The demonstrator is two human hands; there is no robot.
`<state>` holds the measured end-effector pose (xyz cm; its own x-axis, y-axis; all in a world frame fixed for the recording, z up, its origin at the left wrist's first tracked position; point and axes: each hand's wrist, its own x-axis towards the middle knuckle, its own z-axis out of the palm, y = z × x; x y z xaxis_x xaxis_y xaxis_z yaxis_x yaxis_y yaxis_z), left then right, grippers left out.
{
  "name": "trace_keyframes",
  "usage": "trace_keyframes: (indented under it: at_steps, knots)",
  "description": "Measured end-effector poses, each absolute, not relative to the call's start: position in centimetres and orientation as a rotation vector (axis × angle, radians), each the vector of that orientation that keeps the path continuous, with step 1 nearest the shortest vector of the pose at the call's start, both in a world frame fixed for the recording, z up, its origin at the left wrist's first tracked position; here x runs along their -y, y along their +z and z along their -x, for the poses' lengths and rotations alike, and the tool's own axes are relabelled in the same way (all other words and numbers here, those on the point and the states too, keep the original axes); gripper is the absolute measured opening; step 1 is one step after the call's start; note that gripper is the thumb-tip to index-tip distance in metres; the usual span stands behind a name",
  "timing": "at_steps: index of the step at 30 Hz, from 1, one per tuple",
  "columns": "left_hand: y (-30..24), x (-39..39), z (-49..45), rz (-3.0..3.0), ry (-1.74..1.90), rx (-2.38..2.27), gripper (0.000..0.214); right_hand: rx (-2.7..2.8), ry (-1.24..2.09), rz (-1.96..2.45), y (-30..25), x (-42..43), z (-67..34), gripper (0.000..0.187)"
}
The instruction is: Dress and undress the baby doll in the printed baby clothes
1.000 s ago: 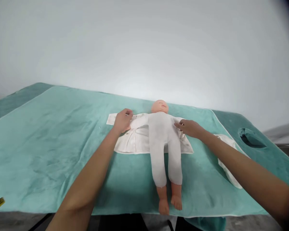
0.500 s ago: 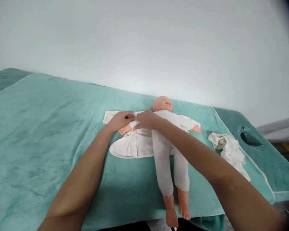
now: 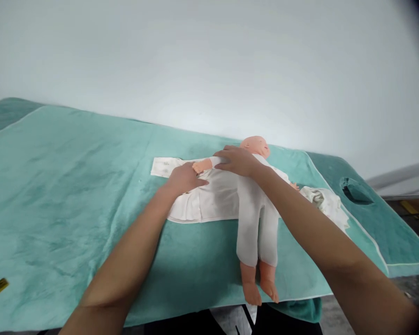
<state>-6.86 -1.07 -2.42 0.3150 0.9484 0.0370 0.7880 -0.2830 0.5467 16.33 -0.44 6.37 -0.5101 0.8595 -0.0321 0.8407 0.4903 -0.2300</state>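
1. Table [image 3: 401, 223]: green cover [image 3: 73, 186] spreads wide left of the garment [image 3: 218, 197]; wall [image 3: 195, 60] bounds the rear edge.
2. Doll [image 3: 249, 214]: on its back, right of centre, partly over the garment; feet near front edge.
3. Bundled cloth [image 3: 330, 207]: toward right end, beside the doll's outer hand.
4. Right hand [image 3: 235, 160]: grasping the doll's nearer sleeved arm. Left hand [image 3: 185, 180]: on garment; cannot tell whether pinching.
5. Since previous frame: doll shifted rightward, closer to bundled cloth.
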Motion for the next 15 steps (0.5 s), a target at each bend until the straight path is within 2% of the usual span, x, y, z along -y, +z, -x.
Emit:
trace_keyframes:
  at_steps: [5, 10, 15]
  knots:
    - [-1.4, 0.9, 7.8, -1.924, 0.744, -1.461, 0.02, 2.67, 0.389, 1.525, 6.7, 1.0, -15.0, 0.048]
    - [-2.6, -0.8, 9.2, -1.506, 1.036, -1.4, 0.017, 2.746, 0.185, 1.734, 7.4, 0.3, -13.2, 0.047]
    - [-3.0, -0.4, 7.6, -1.602, 1.101, -1.458, 0.017, 2.813, 0.084, 1.791, 6.1, -0.3, -10.4, 0.041]
